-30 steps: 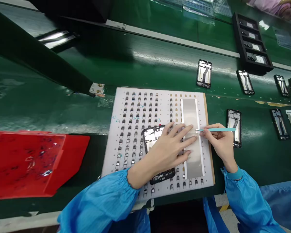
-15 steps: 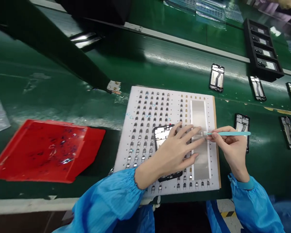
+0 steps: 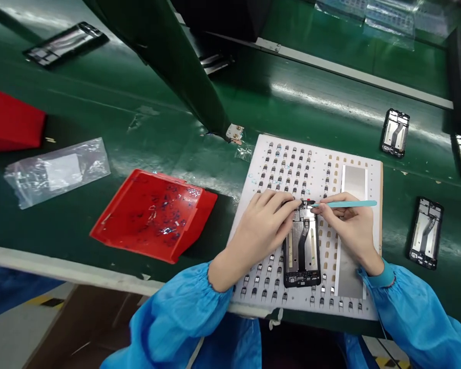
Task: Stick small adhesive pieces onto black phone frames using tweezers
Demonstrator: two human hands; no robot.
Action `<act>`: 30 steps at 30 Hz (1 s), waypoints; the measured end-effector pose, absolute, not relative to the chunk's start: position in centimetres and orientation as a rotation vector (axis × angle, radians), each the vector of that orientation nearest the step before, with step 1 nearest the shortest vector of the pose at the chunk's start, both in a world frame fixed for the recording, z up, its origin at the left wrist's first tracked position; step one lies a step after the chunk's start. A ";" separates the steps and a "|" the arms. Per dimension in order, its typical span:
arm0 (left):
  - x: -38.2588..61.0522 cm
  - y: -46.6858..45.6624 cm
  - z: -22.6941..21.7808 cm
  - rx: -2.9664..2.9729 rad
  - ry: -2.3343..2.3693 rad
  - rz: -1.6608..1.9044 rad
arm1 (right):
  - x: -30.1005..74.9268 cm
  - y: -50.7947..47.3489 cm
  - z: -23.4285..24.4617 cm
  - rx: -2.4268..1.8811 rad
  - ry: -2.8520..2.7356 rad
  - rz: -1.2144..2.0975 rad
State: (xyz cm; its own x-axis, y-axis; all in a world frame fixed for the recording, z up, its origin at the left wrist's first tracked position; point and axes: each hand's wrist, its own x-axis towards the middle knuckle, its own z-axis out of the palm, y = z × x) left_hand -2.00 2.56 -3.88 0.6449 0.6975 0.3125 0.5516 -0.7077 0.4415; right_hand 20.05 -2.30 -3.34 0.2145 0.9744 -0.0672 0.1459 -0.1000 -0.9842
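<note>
A phone frame (image 3: 302, 251) with bare metal inside and a dark ribbon cable lies on a white board (image 3: 249, 197) lined with rows of small metal parts. At the frame's upper left edge, my left hand (image 3: 263, 220) is bent, its fingertips pressed on the top corner. My right hand (image 3: 351, 225) pinches teal tweezers (image 3: 349, 204), whose tips reach the top of the frame. Anything between the tips is too small to make out. Beneath my right hand is a silver strip (image 3: 349, 277) on the board.
Left of the board stands a red bin (image 3: 138, 205) with tiny scraps inside. A clear plastic bag (image 3: 61, 169) lies farther left. More phone frames (image 3: 425, 233) rest on the green bench at right. A dark green post (image 3: 188, 72) slants down behind the board.
My view has swung left. Both hands have gone from the silver strip to the phone frame's top; my left fingers, spread before, now bend onto its corner. The tweezers stay in my right hand.
</note>
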 end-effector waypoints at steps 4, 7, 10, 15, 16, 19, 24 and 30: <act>-2.0 2.5 -3.9 2.590 0.995 0.670 | 19.9 -2.3 -3.3 -1.503 -1.096 1.041; -2.1 2.5 -3.9 2.612 0.988 0.670 | 19.7 -2.3 -3.4 -1.509 -1.097 1.032; -2.0 2.5 -3.9 2.641 0.983 0.673 | 19.7 -2.3 -3.6 -1.510 -1.074 1.023; -1.9 2.4 -3.7 2.700 0.981 0.667 | 19.8 -2.4 -3.8 -1.509 -1.080 1.037; -1.8 2.4 -3.7 2.726 0.982 0.655 | 19.8 -2.4 -3.8 -1.510 -1.085 1.033; -1.8 2.4 -3.7 2.826 0.983 0.615 | 19.7 -2.4 -3.8 -1.507 -1.099 1.023; -1.7 2.6 -3.9 2.821 0.968 0.618 | 19.6 -2.7 -3.5 -1.500 -1.140 0.957; -1.7 2.6 -4.1 2.799 0.975 0.612 | 19.7 -2.9 -3.7 -1.503 -1.303 0.876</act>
State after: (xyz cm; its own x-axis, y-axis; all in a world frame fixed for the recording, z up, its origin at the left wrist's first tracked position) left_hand -1.66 2.57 -4.08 0.7116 0.6173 0.3354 0.5707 -0.7864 0.2365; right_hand 19.69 -2.93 -3.68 0.1825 0.9816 0.0569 0.3172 -0.0040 -0.9484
